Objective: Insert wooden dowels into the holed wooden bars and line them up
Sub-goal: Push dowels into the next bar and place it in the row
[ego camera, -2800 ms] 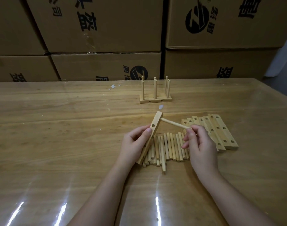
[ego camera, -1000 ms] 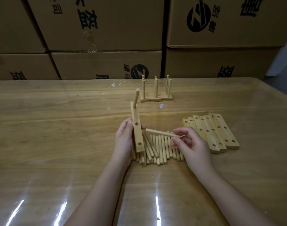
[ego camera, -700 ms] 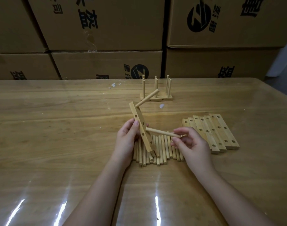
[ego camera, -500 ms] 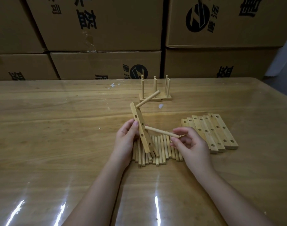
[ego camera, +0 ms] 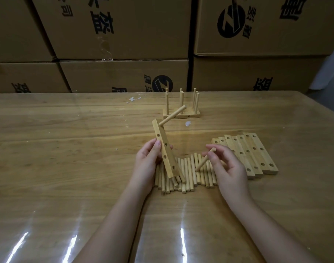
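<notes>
Two grips: left hand (ego camera: pixel 147 162) around tilted bar (ego camera: pixel 164 149), right hand (ego camera: pixel 228 168) in pinch on dowel (ego camera: pixel 202 162); broad tabletop (ego camera: pixel 58 149) leftward.

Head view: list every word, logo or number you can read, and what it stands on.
"Z" in a black circle: on the upper right box and the lower middle box.
Large black Chinese characters on the boxes: upside down and partly cropped, so I cannot read them reliably.
The wooden bars and dowels: no text.

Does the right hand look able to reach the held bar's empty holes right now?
Probably yes: nothing stands between the right hand, pinching a dowel, and the bar, whose empty holes show uncovered.
</notes>
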Demonstrator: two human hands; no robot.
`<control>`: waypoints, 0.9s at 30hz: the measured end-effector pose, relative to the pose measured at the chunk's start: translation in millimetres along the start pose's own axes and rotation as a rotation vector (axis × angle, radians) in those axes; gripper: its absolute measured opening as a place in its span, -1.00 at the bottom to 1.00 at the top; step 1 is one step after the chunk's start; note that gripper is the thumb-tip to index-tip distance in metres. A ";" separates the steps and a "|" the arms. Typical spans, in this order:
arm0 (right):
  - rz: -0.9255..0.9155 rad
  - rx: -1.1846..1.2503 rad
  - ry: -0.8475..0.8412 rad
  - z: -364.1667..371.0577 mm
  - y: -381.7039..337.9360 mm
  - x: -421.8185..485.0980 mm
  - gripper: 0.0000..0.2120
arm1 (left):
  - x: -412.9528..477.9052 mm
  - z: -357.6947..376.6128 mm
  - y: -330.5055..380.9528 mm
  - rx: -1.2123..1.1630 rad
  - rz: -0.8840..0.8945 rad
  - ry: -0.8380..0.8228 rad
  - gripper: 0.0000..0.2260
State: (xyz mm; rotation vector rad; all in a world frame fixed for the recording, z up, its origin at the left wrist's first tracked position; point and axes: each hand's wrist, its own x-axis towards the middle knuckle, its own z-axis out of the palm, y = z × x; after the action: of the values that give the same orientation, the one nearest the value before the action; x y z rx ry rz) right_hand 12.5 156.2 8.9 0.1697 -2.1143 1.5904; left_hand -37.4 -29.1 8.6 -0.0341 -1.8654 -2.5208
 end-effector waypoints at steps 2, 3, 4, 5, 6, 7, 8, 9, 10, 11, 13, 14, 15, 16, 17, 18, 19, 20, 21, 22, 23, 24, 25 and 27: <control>-0.005 -0.107 -0.058 1.7 1.7 0.6 -0.86 | -0.5 -0.4 0.1 0.004 0.002 0.002 -0.80; 0.003 -0.201 -0.104 2.3 3.5 0.6 -0.86 | -0.8 -0.4 0.3 -0.001 0.003 0.003 -0.80; -0.001 -0.319 -0.160 2.7 5.9 0.3 -0.85 | -1.0 -0.1 0.3 -0.005 0.002 0.005 -0.81; -0.033 -0.442 -0.207 3.1 8.2 -0.5 -0.84 | -1.0 0.5 0.5 -0.006 0.000 0.006 -0.81; -0.084 -0.534 -0.245 3.7 10.0 -1.0 -0.82 | -1.1 1.1 0.7 -0.008 -0.003 0.008 -0.81; -0.132 -0.570 -0.268 4.5 10.8 -1.4 -0.82 | -1.1 1.3 1.1 -0.012 -0.004 0.010 -0.82; -0.154 -0.559 -0.274 4.9 9.3 -2.2 -0.82 | -0.8 1.7 1.2 -0.015 -0.005 0.009 -0.82; -0.155 -0.521 -0.272 5.1 6.7 -2.8 -0.80 | -0.5 1.9 1.1 -0.018 -0.005 0.007 -0.83; -0.153 -0.477 -0.266 5.2 4.8 -2.9 -0.78 | -0.6 1.4 1.0 -0.021 -0.005 0.000 -0.83; -0.161 -0.442 -0.259 5.6 3.2 -2.6 -0.76 | -0.7 1.4 0.8 -0.024 -0.005 -0.009 -0.83; -0.180 -0.393 -0.235 6.1 -0.1 -2.5 -0.72 | -1.4 0.5 0.5 -0.024 -0.004 -0.039 -0.80; -0.179 -0.371 -0.222 6.6 -1.6 -2.6 -0.71 | -1.7 0.1 0.5 -0.024 -0.004 -0.057 -0.78; -0.175 -0.357 -0.211 7.2 -2.2 -2.7 -0.70 | -2.2 -0.2 0.6 -0.020 -0.004 -0.076 -0.76; -0.172 -0.350 -0.203 7.3 -2.2 -3.0 -0.70 | -2.7 -0.4 0.8 -0.011 -0.006 -0.094 -0.74; -0.169 -0.347 -0.194 7.5 -1.8 -3.2 -0.72 | -3.0 -0.5 0.7 0.000 -0.009 -0.108 -0.73; -0.165 -0.346 -0.185 7.7 -1.2 -3.5 -0.74 | -3.2 -0.6 0.6 0.006 -0.010 -0.116 -0.73; -0.163 -0.342 -0.177 7.7 -0.7 -3.5 -0.75 | -3.2 -0.6 0.7 0.005 -0.011 -0.120 -0.74; -0.160 -0.336 -0.170 7.8 -0.2 -3.4 -0.76 | -3.0 -0.6 0.9 -0.002 -0.015 -0.122 -0.75; -0.158 -0.329 -0.162 7.9 0.1 -3.2 -0.77 | -2.8 -0.4 1.1 -0.010 -0.020 -0.124 -0.75; -0.159 -0.321 -0.152 8.1 0.2 -3.0 -0.78 | -2.8 -0.3 1.2 -0.018 -0.024 -0.128 -0.74; -0.164 -0.315 -0.139 8.3 0.2 -2.9 -0.79 | -2.9 -0.5 1.6 -0.024 -0.028 -0.135 -0.74; -0.173 -0.311 -0.125 8.6 -0.1 -2.8 -0.79 | -2.8 -0.7 2.0 -0.026 -0.032 -0.142 -0.73; -0.185 -0.309 -0.110 8.9 -0.6 -2.6 -0.78 | -2.8 -1.4 2.3 -0.024 -0.035 -0.148 -0.73; -0.214 -0.312 -0.081 8.5 -1.3 -2.7 -0.76 | -2.9 -2.4 2.3 -0.013 -0.043 -0.158 -0.69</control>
State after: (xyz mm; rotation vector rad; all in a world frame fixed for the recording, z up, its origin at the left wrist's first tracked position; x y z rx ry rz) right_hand 12.8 147.4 7.1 0.3459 -2.2875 1.1352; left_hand -34.5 -32.1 10.0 -0.2010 -1.9233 -2.6306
